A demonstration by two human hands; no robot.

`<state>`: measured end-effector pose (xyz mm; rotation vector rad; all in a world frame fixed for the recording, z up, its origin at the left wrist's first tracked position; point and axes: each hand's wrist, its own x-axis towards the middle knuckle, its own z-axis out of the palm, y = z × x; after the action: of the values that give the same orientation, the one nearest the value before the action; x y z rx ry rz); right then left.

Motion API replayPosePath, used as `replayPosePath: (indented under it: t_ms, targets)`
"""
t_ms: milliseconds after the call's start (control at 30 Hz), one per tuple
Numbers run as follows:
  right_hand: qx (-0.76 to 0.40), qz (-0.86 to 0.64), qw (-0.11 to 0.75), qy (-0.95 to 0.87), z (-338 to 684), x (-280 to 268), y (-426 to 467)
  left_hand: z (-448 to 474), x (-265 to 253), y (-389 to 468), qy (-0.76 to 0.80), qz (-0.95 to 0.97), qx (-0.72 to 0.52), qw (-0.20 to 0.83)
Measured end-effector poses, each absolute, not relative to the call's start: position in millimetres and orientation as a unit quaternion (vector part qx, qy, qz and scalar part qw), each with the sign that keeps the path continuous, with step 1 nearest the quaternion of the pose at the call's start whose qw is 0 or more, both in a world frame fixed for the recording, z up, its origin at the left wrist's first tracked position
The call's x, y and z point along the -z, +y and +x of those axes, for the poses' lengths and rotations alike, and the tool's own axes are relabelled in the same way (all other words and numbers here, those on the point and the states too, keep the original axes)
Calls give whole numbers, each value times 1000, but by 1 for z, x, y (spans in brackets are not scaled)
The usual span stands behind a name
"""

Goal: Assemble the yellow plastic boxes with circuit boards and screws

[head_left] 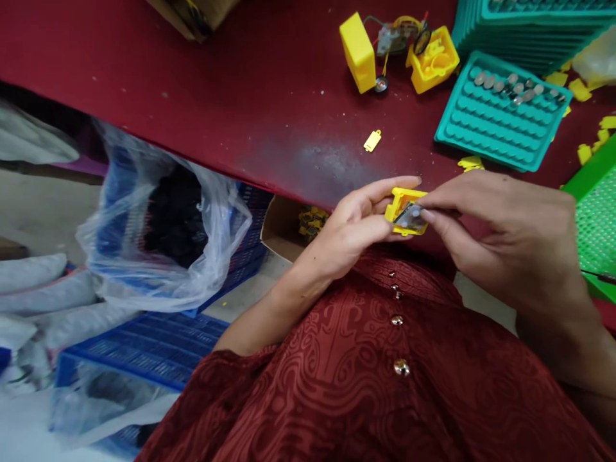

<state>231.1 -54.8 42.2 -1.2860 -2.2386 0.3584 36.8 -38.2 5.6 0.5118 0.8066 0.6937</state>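
Observation:
My left hand point(353, 224) is closed round a small open yellow plastic case point(395, 204), held just off the table's front edge. Inside the case sits a small dark-and-grey part point(408, 215), its exact kind hard to make out. The thumb and forefinger of my right hand point(510, 231) pinch at this part from the right. A flat yellow cover piece point(372, 140) lies on the table beyond the hands. Farther back stand a yellow case half point(359, 52) and an open yellow case point(433, 61), with a wired circuit board point(397, 38) between them.
A teal tray point(500, 122) with small round metal pieces lies at right, before stacked teal trays point(529, 32). A green basket point(597, 212) stands at the right edge. Below the red table point(231, 83) are a cardboard box point(282, 228) and a plastic-lined blue crate point(226, 256).

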Motion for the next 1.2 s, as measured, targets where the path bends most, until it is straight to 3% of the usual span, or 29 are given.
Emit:
replayPosePath:
  t_ms: [300, 633, 833, 1000, 1200]
  targets:
    - [-117, -465, 204, -853, 236, -42, -52, 40, 0, -44, 411, 358, -324, 774]
    - [-96, -499, 325, -797, 237, -29, -59, 44, 9, -40, 393, 351, -344, 777]
    - [-42, -493, 312, -811, 241, -18, -67, 48, 8, -42, 403, 331, -328, 788]
    - [6, -494, 351, -796, 232, -2, -67, 57, 5, -41, 444, 352, -320, 759]
    - [-57, -568, 370, -733, 262, -40, -126, 65, 4, -29, 431, 370, -310, 762]
